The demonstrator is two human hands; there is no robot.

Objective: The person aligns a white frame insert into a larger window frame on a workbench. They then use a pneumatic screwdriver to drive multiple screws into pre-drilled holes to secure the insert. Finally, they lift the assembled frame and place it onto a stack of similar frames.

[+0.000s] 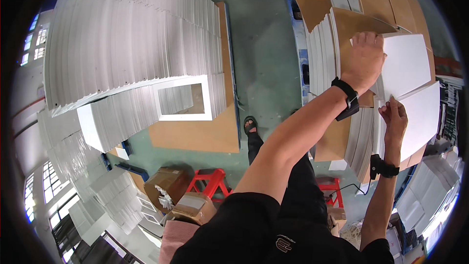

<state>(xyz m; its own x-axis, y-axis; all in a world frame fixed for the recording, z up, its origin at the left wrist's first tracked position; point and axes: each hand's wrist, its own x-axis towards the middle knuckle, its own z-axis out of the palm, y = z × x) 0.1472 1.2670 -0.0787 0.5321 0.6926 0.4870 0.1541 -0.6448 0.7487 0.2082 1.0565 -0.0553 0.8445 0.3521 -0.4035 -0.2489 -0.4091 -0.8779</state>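
Note:
On the stacks to my right, my left hand point(366, 61) has its fingers curled over the edge of a white panel point(408, 58). The palm side is hidden, and a small bit of white shows past the knuckles. My right hand point(394, 118) is closed, fingertips together at the near corner of that panel. Just there, a second white panel point(415, 117) lies on the nearer stack beside it. Below my left hand, brown board point(349, 24) tops part of the far stack. Dark bands circle both wrists.
A tall block of white panels point(132, 29) stands at left, with a white frame point(207, 100) against it, on brown board point(195, 139). Blue pallets point(299, 34) edge the right stacks. Behind me are red stools point(211, 181) and cardboard boxes point(168, 186). Green floor point(264, 68) runs between.

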